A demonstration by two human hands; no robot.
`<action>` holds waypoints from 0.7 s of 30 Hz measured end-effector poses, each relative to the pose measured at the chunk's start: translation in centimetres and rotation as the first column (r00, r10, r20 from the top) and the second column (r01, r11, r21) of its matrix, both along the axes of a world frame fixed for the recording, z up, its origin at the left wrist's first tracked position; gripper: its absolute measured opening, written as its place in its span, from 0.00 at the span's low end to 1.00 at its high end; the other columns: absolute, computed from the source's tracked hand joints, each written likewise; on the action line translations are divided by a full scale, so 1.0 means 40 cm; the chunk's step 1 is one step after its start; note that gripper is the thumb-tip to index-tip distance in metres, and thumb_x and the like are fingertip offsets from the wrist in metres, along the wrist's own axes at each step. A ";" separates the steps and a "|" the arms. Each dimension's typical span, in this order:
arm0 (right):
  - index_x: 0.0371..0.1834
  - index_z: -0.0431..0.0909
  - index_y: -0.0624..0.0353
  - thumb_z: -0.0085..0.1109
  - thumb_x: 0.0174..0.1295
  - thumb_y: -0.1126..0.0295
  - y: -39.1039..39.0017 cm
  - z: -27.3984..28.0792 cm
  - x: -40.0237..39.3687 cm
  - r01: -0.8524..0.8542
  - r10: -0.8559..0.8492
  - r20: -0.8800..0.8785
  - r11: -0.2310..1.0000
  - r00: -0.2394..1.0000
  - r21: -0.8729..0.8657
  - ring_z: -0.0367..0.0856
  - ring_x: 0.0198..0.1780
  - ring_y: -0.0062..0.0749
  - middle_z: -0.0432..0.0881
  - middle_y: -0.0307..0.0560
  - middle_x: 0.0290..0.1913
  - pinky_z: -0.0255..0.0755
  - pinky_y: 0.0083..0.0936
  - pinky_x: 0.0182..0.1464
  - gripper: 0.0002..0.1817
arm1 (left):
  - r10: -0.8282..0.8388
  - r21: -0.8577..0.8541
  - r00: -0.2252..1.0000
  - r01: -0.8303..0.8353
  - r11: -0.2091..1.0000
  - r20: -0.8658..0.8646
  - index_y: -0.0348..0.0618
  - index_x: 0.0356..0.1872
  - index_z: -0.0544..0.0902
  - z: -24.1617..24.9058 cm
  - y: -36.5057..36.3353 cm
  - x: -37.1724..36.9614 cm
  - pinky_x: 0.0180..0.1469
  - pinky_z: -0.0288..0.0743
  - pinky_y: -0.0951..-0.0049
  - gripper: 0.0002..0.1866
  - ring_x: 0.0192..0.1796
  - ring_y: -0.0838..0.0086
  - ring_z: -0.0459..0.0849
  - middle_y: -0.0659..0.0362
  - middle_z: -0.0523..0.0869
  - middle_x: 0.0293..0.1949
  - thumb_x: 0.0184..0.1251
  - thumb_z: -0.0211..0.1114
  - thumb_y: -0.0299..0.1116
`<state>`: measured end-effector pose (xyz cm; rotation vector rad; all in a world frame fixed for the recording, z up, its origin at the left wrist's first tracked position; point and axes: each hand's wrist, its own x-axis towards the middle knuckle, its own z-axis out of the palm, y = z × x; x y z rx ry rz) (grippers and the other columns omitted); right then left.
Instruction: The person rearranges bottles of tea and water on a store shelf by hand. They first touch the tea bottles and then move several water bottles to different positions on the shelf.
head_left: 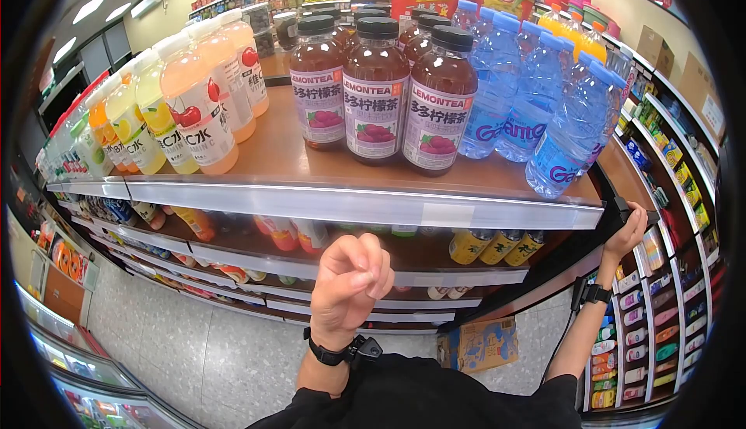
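Note:
My left hand (351, 281) is raised in front of the shelf, its fingers curled against the thumb and nothing visible in them. Off to the right, my right hand (626, 231) has its fingers closed on the black corner post (618, 210) of the shelf unit. Above and behind my left hand, dark lemon tea bottles (374, 99) with black caps stand upright on the brown top shelf (311, 172). Blue-tinted water bottles (566, 149) stand right of them, nearest to my right hand. Pink cherry-label drink bottles (203, 114) line the left side.
A silver price rail (326, 202) edges the top shelf. Yellow cans (497, 247) sit on the shelf below. A cardboard box (488, 343) lies on the grey tiled floor (202, 343). Another stocked shelf (676, 273) rises at right, and a glass-fronted cooler (101, 386) stands lower left.

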<state>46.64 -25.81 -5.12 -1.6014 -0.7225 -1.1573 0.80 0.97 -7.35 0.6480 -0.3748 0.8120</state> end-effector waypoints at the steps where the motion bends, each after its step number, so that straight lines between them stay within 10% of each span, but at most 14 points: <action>1: 0.40 0.81 0.69 0.41 0.77 0.64 0.001 0.000 -0.001 -0.006 0.006 -0.005 1.000 1.000 0.004 0.79 0.48 0.42 0.83 0.52 0.41 0.69 0.35 0.58 0.21 | 0.001 0.000 1.000 -0.001 1.000 0.000 0.42 0.40 0.80 0.000 0.000 0.000 0.34 0.67 0.73 0.05 0.31 0.75 0.74 0.58 0.77 0.36 0.67 0.65 0.21; 17: 0.47 0.82 0.68 0.41 0.80 0.64 -0.007 -0.002 0.006 0.041 -0.041 0.028 0.999 0.999 0.004 0.79 0.48 0.39 0.82 0.50 0.44 0.70 0.33 0.58 0.20 | 0.002 -0.030 0.998 0.000 1.000 0.068 0.54 0.51 0.90 -0.011 0.002 -0.005 0.31 0.63 0.79 0.09 0.28 0.79 0.68 0.64 0.75 0.32 0.75 0.68 0.31; 21: 0.55 0.81 0.67 0.46 0.80 0.65 -0.004 0.018 -0.047 0.270 -0.258 0.162 0.961 0.953 -0.059 0.78 0.63 0.44 0.82 0.53 0.57 0.65 0.37 0.69 0.17 | -0.004 -0.040 0.996 0.007 0.999 0.091 0.54 0.53 0.90 -0.007 -0.005 -0.011 0.31 0.62 0.79 0.09 0.28 0.79 0.68 0.64 0.75 0.33 0.77 0.66 0.33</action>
